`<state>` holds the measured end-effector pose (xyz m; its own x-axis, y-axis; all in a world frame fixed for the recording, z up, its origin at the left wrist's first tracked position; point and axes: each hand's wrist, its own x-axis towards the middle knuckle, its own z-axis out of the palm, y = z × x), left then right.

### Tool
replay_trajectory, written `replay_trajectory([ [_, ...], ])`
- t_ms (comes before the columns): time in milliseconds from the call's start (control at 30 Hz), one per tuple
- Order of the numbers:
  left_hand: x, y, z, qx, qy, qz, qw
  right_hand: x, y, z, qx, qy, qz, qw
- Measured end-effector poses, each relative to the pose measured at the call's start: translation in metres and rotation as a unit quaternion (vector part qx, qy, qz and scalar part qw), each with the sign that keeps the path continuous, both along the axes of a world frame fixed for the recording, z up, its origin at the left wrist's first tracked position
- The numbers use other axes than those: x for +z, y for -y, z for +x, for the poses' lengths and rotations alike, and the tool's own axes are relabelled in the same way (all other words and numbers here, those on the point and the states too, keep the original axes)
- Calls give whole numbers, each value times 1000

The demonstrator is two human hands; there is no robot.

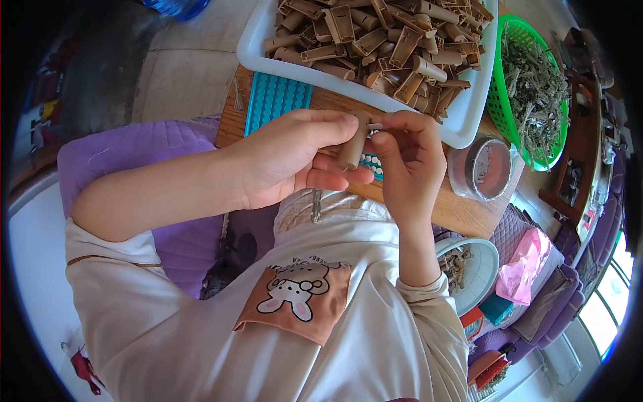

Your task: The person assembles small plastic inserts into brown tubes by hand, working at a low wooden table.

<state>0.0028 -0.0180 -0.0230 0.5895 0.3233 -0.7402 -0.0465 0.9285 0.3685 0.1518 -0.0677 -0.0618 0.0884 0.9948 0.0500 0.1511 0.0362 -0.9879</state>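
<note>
At the centre of the frame, the left hand [288, 157] has its grip wrapped round a tan wooden peg [352, 146], while the right hand [408, 157] pinches a small pale piece [375, 126] at the peg's top end — a fitting step, by the look. Above them, the white tray [469, 114] of similar wooden pieces sits on the surface [462, 214]; seating that piece likely calls for steady alignment.
</note>
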Motion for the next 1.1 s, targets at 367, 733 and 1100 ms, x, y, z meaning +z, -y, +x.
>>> replay_trajectory([
  [367,-2,-3,-3,14,3,16,1000,-9,-9,-4,-9,-21,0,1000],
  [733,1,1,2,-42,-59,27,997,-17,-12,16,120,-110,-103,981],
  [1100,14,-6,-5,-133,25,678,723,4,4,16,176,-97,36,979],
])
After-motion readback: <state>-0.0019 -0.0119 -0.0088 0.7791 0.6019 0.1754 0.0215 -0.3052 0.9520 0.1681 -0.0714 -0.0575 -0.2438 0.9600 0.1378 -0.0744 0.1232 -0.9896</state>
